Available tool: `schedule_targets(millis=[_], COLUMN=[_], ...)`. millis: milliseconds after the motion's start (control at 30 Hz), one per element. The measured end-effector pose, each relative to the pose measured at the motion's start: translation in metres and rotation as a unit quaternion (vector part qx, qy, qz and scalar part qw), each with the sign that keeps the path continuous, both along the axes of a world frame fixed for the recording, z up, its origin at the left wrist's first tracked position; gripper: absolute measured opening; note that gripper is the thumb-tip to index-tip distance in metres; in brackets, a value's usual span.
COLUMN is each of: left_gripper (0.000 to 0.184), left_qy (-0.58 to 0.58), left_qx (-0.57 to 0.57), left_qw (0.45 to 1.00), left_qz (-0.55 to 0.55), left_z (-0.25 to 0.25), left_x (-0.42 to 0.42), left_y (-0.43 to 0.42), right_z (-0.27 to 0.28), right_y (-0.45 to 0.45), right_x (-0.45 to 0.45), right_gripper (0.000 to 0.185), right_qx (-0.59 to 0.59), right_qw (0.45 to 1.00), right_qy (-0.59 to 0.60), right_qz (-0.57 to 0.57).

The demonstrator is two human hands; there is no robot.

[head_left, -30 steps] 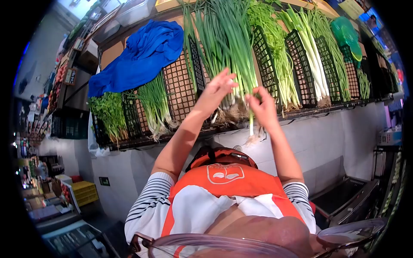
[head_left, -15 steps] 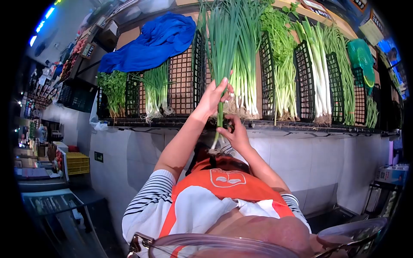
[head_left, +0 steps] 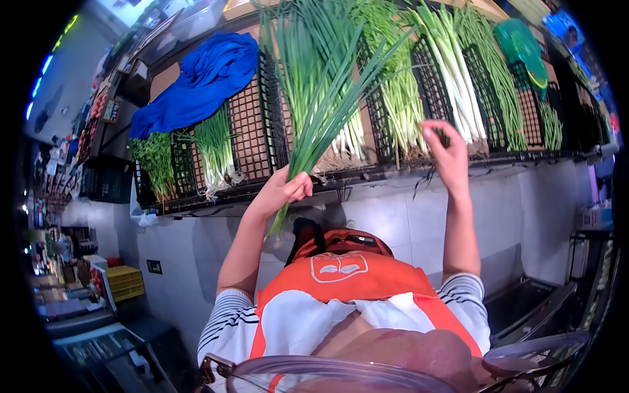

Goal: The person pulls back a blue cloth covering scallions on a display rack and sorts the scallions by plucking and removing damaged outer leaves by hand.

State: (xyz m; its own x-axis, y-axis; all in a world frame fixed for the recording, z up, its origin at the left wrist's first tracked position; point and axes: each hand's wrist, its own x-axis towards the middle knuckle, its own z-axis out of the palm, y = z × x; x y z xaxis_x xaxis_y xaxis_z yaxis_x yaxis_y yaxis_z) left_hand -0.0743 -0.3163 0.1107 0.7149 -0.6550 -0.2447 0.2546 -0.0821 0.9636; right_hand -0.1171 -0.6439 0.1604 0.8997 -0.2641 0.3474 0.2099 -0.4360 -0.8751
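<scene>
A bunch of scallions (head_left: 312,145) is gripped by my left hand (head_left: 283,194) near the white root ends. Its long green leaves fan up and to the right over the vegetable rack. Out to the right, my right hand (head_left: 449,157) is raised at the rack's front edge with its fingers curled together. Something small and dark shows at those fingers, too unclear to name. Behind the held bunch lie more scallions (head_left: 347,134) with rooty ends toward me. Leafy celery-like stalks (head_left: 405,121) and thick white leeks (head_left: 458,85) are nearest to my right hand.
Black plastic crate dividers (head_left: 264,105) split the rack. A blue cloth (head_left: 200,82) covers part of its left side, above short green bunches (head_left: 215,147). Long green beans (head_left: 501,85) and a green plastic bag (head_left: 521,49) lie at the right. A yellow crate (head_left: 123,283) stands lower left.
My right hand has left the lower end of the scallions and swung to the right. My left hand has moved left and down, and the bunch now tilts to the right.
</scene>
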Motion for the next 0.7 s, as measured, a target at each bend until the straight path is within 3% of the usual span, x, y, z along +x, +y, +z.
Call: schedule_targets(millis=[133,367,500,700], left_gripper=[0.039,0.042,0.041,0.039], left_qy=[-0.001,0.020,0.007,0.008], left_qx=[0.056,0.069,0.061,0.060], left_qw=[0.998,0.997,0.997,0.997], left_qz=[-0.024,-0.041,-0.049,-0.043], left_z=[0.003,-0.002,-0.008,-0.012], left_x=[-0.015,-0.031,-0.034,-0.037], left_y=[0.000,0.000,0.005,0.012], right_z=[0.020,0.024,0.017,0.015], right_y=[-0.005,0.001,-0.004,0.000], right_x=[0.014,0.026,0.026,0.021], right_gripper=[0.013,0.019,0.025,0.017], right_qx=[-0.209,-0.397,-0.437,-0.405], right_qw=[0.973,0.914,0.891,0.905], right_qy=[-0.095,-0.047,-0.051,-0.051], right_qz=[-0.017,0.074,0.110,0.118])
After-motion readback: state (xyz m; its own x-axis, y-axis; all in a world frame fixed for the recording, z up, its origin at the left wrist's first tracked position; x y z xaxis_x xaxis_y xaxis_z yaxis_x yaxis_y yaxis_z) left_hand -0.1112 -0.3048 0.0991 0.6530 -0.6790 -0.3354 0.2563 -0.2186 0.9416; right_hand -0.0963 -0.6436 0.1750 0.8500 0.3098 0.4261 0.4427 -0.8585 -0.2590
